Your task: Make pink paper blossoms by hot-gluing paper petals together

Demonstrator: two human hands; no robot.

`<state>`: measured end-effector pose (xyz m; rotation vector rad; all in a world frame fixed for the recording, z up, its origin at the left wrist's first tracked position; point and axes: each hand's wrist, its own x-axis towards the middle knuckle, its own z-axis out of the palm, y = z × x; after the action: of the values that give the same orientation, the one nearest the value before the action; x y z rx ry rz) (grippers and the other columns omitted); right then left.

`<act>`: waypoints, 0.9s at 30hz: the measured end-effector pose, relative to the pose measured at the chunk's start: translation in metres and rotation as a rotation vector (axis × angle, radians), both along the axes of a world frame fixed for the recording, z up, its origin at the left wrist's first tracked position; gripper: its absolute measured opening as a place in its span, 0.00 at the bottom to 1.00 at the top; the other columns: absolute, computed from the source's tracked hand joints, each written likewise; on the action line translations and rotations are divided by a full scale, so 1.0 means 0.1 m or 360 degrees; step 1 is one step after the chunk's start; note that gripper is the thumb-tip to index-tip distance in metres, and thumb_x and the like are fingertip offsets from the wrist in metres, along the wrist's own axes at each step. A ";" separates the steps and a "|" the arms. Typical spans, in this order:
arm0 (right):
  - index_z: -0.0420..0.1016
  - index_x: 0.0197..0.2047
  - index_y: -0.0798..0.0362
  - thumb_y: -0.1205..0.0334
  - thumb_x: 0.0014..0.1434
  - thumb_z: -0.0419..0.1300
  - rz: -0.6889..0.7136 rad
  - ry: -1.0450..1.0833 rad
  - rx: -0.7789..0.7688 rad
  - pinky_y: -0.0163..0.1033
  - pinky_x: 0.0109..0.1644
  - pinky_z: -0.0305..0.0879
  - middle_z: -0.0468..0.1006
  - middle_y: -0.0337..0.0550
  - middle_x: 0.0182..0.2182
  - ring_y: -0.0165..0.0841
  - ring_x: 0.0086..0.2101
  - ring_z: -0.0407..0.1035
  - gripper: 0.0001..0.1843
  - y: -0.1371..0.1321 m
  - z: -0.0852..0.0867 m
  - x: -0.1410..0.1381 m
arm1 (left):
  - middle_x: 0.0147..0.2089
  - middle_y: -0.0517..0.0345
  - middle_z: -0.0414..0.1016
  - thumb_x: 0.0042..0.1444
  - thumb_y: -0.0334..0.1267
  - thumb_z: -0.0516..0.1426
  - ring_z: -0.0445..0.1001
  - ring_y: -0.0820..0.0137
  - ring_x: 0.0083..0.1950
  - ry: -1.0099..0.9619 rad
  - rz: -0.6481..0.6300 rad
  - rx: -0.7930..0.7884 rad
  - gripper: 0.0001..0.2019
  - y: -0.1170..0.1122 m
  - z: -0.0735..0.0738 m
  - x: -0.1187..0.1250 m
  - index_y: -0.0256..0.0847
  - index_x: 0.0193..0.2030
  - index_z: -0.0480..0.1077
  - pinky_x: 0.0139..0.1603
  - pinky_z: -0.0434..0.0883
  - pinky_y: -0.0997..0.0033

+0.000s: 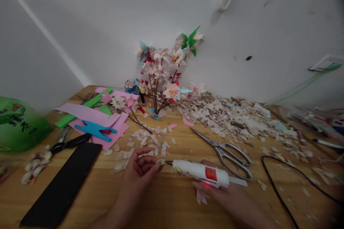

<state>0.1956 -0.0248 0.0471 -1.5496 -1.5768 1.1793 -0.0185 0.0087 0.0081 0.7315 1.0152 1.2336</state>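
My left hand (pixel 141 168) is closed in a pinch on a small pale petal (pixel 160 162) at the front middle. Wrapped round a white glue gun (pixel 192 170) with an orange-red label, my right hand (pixel 215 189) points its nozzle left. The nozzle tip is at or very near the petal; whether they touch I cannot tell. A red light glows on the gun's underside, and a pale glue stick (pixel 238 181) juts from its back. Below the right fingers hang some pale petals (pixel 201 196). Loose petals (pixel 150 143) lie just beyond my left hand.
Silver scissors (pixel 217 145) lie beyond the right hand. Paper flowers on twigs (pixel 161 75) stand by the wall, beside a heap of pale shells (pixel 223 114). Coloured paper (pixel 88 112), a black phone (pixel 63 186) and a green bottle (pixel 23 125) are left; a black cable (pixel 279 189) curves right.
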 end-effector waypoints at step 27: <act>0.58 0.54 0.48 0.51 0.47 0.63 -0.0665 -0.0322 0.0799 0.52 0.51 0.62 0.68 0.49 0.50 0.42 0.47 0.66 0.33 0.31 -0.14 0.53 | 0.24 0.66 0.74 0.35 0.34 0.68 0.75 0.75 0.28 -0.0147 0.0042 -0.0045 0.23 0.04 0.05 -0.04 0.39 0.37 0.63 0.36 0.74 0.73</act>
<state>0.2482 0.0058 0.0333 -1.5753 -1.4299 0.3718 -0.0228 0.0130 0.0129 0.6355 0.9672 1.2623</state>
